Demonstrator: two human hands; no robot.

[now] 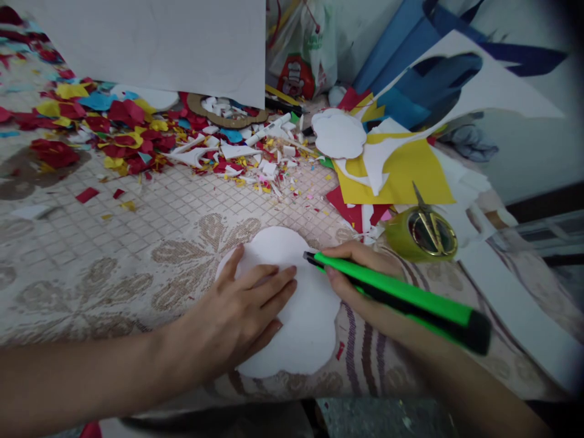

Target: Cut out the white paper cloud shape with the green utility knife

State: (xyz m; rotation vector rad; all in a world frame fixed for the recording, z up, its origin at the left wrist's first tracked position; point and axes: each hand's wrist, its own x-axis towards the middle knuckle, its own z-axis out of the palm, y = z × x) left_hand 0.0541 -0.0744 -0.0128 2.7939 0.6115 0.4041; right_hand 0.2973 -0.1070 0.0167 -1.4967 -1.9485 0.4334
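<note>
On patterned cloth [123,234], white card [303,347] is apparently steadied by spread left hand [241,310], cutter [401,292] clasped in right hand [365,306].

Single head-worn camera, looks forward and down from the wearer's side over a cream cloth tablecloth with brown patterns [177,207]; close on the bare left hand [250,304] and bare right hand [365,274], reaches back to a plain pale wall [524,158], upper right.

Tablecloth [104,237]: beige, brown-flowered
White cutout [303,325]: near, middle
Coloured scraps [125,114]: far left
Yellow tape roll [398,236]: right side
</note>
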